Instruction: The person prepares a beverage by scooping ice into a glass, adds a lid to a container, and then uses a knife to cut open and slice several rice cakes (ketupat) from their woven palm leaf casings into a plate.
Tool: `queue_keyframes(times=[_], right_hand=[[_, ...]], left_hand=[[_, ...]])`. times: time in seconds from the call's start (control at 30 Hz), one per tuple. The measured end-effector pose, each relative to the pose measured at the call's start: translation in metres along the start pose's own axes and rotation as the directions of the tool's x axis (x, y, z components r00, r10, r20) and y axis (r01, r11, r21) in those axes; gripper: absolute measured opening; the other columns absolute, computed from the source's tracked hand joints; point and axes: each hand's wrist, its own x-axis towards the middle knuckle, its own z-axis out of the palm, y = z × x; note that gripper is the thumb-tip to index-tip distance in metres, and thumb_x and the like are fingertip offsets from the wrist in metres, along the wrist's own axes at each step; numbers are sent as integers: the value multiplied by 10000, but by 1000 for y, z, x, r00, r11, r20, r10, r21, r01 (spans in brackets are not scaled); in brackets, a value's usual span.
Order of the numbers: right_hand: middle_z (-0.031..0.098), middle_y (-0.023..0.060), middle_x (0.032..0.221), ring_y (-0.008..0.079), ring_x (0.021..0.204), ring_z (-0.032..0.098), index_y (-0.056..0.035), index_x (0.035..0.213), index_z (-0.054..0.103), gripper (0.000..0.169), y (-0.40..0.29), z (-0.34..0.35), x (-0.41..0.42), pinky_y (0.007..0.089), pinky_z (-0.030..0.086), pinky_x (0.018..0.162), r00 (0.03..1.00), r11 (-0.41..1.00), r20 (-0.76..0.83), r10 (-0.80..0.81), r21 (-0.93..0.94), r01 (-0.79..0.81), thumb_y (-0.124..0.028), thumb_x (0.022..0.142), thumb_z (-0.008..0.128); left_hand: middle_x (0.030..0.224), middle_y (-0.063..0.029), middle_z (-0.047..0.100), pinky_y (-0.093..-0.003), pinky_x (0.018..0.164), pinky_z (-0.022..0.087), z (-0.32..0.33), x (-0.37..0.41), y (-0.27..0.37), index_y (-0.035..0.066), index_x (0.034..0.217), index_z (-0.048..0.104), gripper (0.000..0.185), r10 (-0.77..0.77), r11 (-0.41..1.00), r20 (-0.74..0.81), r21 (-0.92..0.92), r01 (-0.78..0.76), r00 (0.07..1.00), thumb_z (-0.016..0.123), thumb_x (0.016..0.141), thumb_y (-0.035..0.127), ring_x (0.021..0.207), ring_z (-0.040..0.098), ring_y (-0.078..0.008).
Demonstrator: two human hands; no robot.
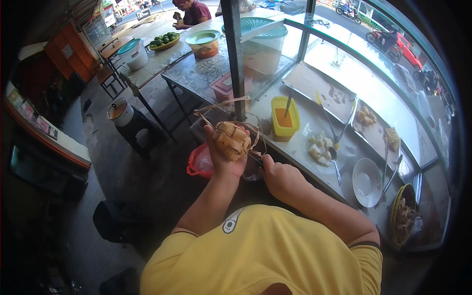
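Observation:
My left hand [232, 167] holds up a woven palm-leaf rice cake packet [231, 140], with loose leaf strips trailing from its top and side. In my right hand [282, 177] is a knife [256, 159] with a dark handle; its blade meets the packet's lower right side, partly hidden. To the right, on the counter, a plate [332, 167] bears white cut chunks [320, 149] and a spoon [336, 166]. Beyond it stands a yellow tub [285, 120] of orange sauce with a utensil in it. An empty-looking white dish [367, 182] lies nearer me.
Metal trays [320, 88] with fried food and tongs lie behind curved glass. A metal post [234, 59] rises just beyond my hands. A wicker basket [402, 217] sits at the right, a red plastic bag [199, 162] below left, a pot [121, 111] on a stool. Across the table is a person [193, 13].

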Motion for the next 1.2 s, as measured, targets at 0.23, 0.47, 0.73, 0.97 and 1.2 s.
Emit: queue_keyframes(times=[0.23, 0.47, 0.73, 0.97, 1.2], right_hand=[[609, 203, 717, 394, 692, 608, -11, 1012, 400, 259, 10, 0, -1, 488, 472, 595, 997, 995, -26, 76, 72, -74, -255, 926, 423], [616, 213, 749, 402, 705, 606, 7, 1084, 399, 292, 25, -2, -6, 483, 475, 610, 988, 986, -75, 136, 109, -127, -240, 929, 406], [603, 242, 779, 419, 698, 592, 17, 1269, 329, 467, 51, -3, -46, 478, 459, 608, 982, 959, -33, 185, 225, -173, -271, 923, 453], [596, 231, 710, 410, 674, 590, 24, 1245, 357, 451, 57, 7, -78, 474, 458, 595, 956, 931, -21, 291, 236, -278, -283, 927, 448], [609, 197, 701, 397, 672, 599, 33, 1155, 399, 379, 68, 37, -89, 472, 468, 593, 909, 900, -41, 414, 169, -402, -270, 929, 433]], left_hand=[[886, -48, 613, -366, 749, 494, 12, 2, -26, 142, 922, 602, 458, -72, 997, 16, 31, 71, 997, 478, 846, 575, 813, 588, -250], [925, -118, 592, -375, 742, 498, 17, 3, -55, 78, 1072, 529, 529, -122, 990, 150, 91, 109, 981, 435, 875, 560, 838, 587, -272], [1155, -143, 545, -477, 912, 437, -7, 6, -73, 58, 1202, 508, 616, -500, 860, 343, 85, 504, 795, 490, 842, 558, 1138, 472, -347], [1266, -105, 494, -530, 973, 372, -29, 5, -100, 112, 1248, 490, 574, -704, 635, 408, -4, 773, 581, 548, 832, 503, 1231, 399, -329], [1267, -109, 492, -512, 1010, 315, -26, -15, -127, 108, 1213, 507, 550, -697, 714, 216, 120, 690, 684, 556, 827, 496, 1221, 413, -324]])
